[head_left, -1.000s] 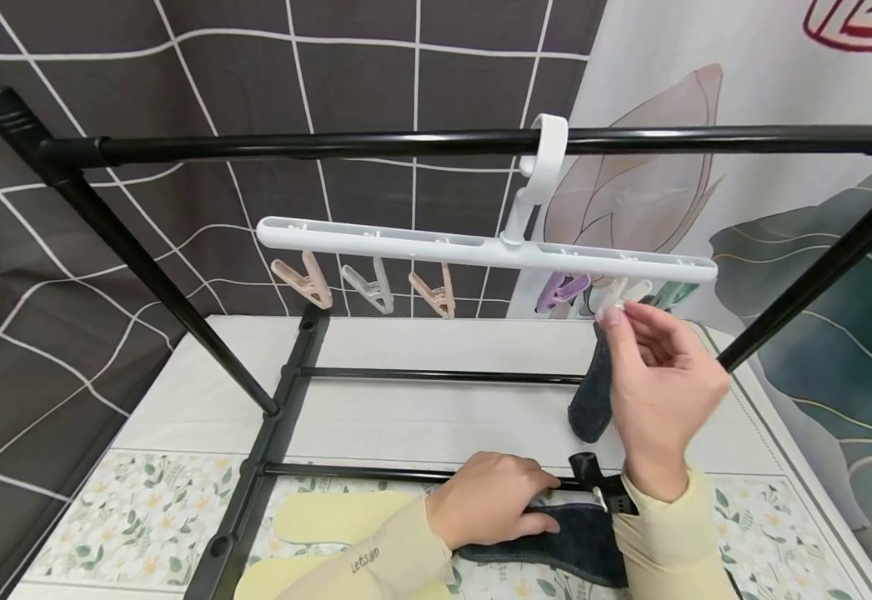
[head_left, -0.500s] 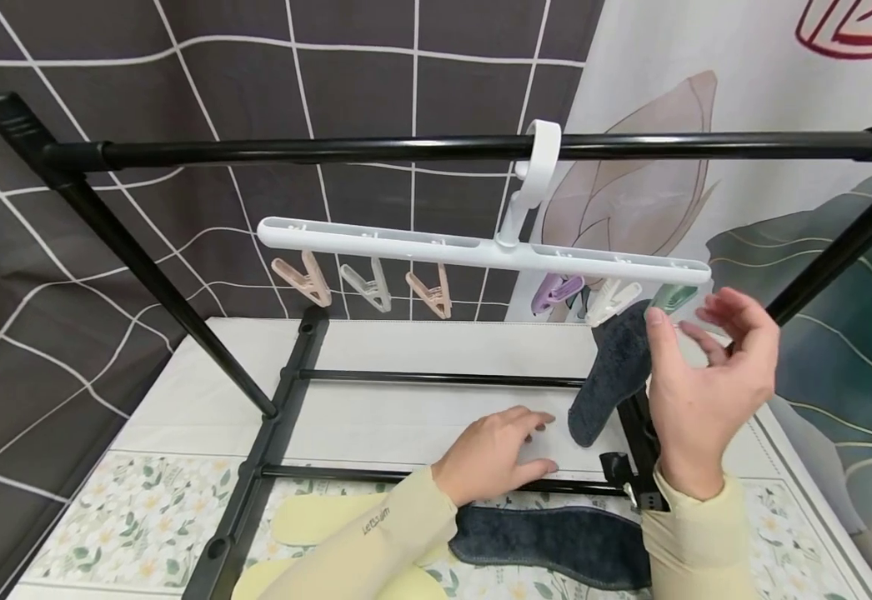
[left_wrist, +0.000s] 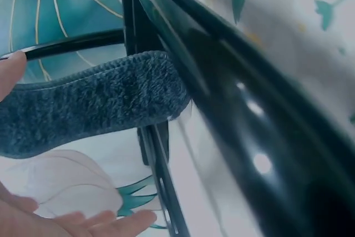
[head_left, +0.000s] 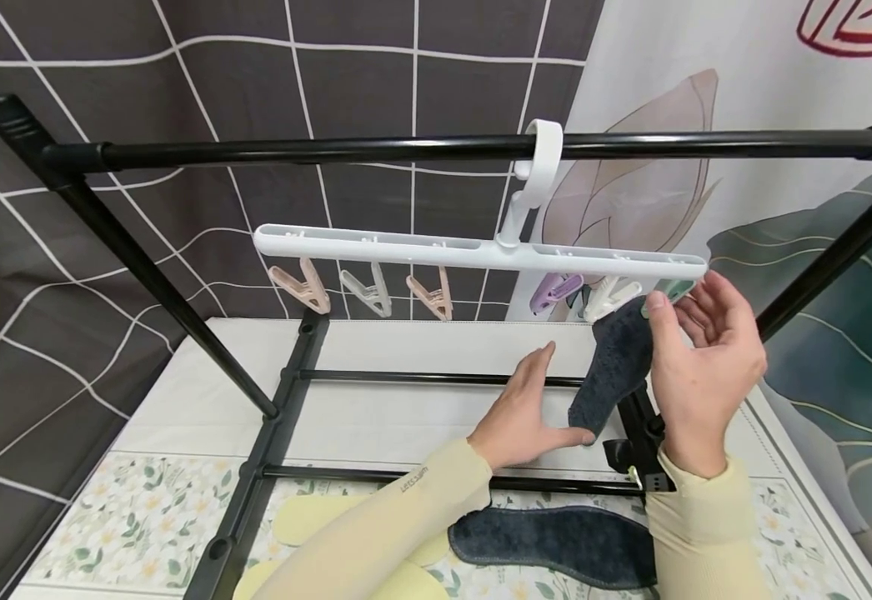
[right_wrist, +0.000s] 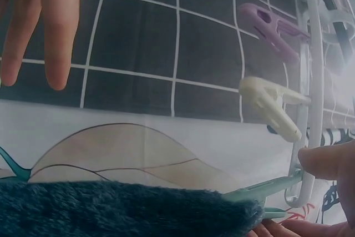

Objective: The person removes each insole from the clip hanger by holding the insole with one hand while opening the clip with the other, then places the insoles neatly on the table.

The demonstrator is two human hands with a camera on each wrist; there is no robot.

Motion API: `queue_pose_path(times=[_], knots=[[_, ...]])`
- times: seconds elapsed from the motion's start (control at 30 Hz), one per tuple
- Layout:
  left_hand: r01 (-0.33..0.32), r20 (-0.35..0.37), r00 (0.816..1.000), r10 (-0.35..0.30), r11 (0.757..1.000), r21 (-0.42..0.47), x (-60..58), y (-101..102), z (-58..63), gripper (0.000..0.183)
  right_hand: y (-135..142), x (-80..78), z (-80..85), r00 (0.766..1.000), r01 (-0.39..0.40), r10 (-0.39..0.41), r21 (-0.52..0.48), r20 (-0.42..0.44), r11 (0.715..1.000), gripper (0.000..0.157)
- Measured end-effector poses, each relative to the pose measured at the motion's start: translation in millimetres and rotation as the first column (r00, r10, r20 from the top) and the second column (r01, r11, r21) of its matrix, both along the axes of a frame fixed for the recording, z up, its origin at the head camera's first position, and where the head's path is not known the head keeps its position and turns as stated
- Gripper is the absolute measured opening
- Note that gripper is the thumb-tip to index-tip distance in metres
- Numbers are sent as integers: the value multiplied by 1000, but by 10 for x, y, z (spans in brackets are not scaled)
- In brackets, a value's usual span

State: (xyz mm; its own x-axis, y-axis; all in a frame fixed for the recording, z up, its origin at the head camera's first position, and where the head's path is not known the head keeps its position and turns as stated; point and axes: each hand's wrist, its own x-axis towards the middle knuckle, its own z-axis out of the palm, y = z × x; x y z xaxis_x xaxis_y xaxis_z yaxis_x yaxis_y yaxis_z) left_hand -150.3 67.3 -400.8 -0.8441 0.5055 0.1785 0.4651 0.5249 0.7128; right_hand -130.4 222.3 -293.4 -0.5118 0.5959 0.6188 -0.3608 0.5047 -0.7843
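Observation:
A dark, fuzzy insole [head_left: 616,358] hangs from the green clothespin [head_left: 679,289] at the right end of a white clip hanger [head_left: 406,248]. My right hand [head_left: 706,358] pinches that clothespin, thumb on one side and fingers on the other; the right wrist view shows its green arms [right_wrist: 266,187] at the insole's edge. My left hand [head_left: 518,417] is spread beside the insole's lower end. In the left wrist view its thumb [left_wrist: 11,73] lies by one edge of the insole and the fingers extend past the other, without gripping. A second dark insole [head_left: 556,546] lies on the floral surface.
The hanger hooks over a black rack bar [head_left: 331,152]. A white clothespin [head_left: 612,298], a purple one [head_left: 556,292] and several others hang along it. Yellow insoles [head_left: 331,515] lie at the front left. Black lower rails [head_left: 443,377] cross beneath my hands.
My right hand moved from the white clothespin to the green one. My left hand rose off the lower rail area and spread toward the hanging insole, which turned its broad face into view.

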Motion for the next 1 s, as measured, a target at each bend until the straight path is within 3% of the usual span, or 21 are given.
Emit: queue_pose_path(times=[0.13,0.27,0.53,1.0], knots=[[-45,71,997,42,998,46,-69,101,-6,117,-3,-16,31,1000,0,0,6,1,1000,45],[-52,63,997,47,996,72,-121,174,12,121,-7,-19,58,1000,9,-9,6,22,1000,41],[13,33,999,-15,996,83,-128,292,31,122,-109,86,165,998,49,-49,-6,35,999,32],[111,-67,992,-107,992,56,-83,396,-20,121,24,94,29,998,53,-55,-45,-40,998,30]])
